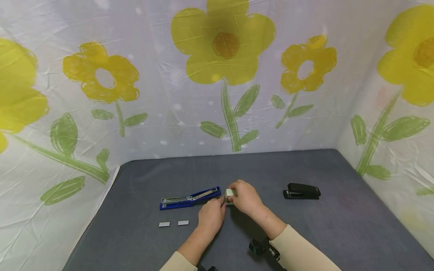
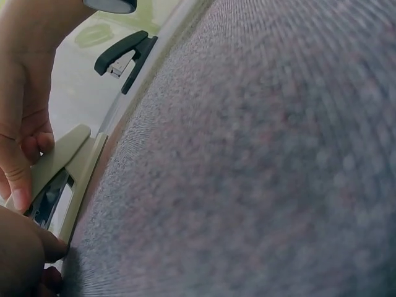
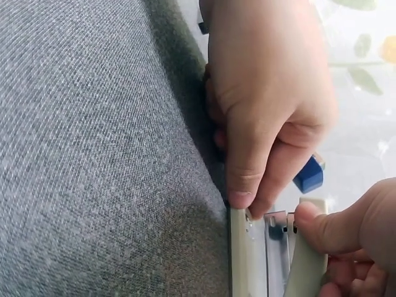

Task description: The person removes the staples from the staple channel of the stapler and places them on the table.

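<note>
A pale cream stapler (image 1: 231,192) stands between both hands, its top arm raised from the base. My right hand (image 1: 246,197) grips that raised arm; in the right wrist view the thumb of this right hand (image 3: 356,238) lies along its edge. With thumb and fingers, my left hand (image 1: 212,215) pinches the end of the base, as the right wrist view shows at the base (image 3: 238,253). Metal parts of the stapler show between arm and base in the left wrist view. Just left of the hands lies a blue stapler (image 1: 178,203), folded wide open.
Two small staple strips (image 1: 164,224) lie on the dark grey tabletop (image 1: 135,244), nearer than the blue stapler. A black stapler (image 1: 301,191) sits to the right. Behind the table hangs a flower-printed curtain (image 1: 162,113).
</note>
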A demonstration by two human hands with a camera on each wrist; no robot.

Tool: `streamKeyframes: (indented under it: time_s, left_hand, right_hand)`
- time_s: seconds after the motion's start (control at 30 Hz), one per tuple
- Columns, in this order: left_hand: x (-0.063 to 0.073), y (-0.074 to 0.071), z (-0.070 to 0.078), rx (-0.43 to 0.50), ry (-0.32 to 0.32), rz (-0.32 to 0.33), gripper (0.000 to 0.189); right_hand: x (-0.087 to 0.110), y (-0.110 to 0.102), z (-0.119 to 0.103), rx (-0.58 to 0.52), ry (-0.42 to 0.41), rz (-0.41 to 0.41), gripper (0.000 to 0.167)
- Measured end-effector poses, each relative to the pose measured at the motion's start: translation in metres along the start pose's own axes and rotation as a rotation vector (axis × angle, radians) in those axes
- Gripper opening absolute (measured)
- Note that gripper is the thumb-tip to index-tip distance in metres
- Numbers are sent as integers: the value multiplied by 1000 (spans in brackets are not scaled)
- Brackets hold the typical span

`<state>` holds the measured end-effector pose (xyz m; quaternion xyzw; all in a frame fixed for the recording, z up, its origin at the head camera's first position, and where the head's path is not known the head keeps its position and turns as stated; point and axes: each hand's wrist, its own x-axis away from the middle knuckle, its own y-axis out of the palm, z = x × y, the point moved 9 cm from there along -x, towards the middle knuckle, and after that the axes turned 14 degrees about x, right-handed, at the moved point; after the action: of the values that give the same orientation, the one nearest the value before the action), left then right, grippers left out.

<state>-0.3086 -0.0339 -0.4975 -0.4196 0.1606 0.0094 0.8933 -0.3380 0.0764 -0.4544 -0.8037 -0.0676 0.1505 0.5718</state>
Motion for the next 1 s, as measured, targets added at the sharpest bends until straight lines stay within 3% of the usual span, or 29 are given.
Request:
streamKeyframes:
  time_s: [0.23, 0.67, 1.0]
  left_hand:
    - [-1, 1, 0, 3, 2, -9, 23]
    - [-2, 5, -4, 9, -23, -8, 25]
    - [0, 3, -3, -8, 7, 29, 25]
  right_hand:
    - [0, -1, 3, -26, -7, 13, 30]
    - [5, -17, 22, -229, 24, 44, 28]
    - [12, -21, 55, -531, 109, 12, 31]
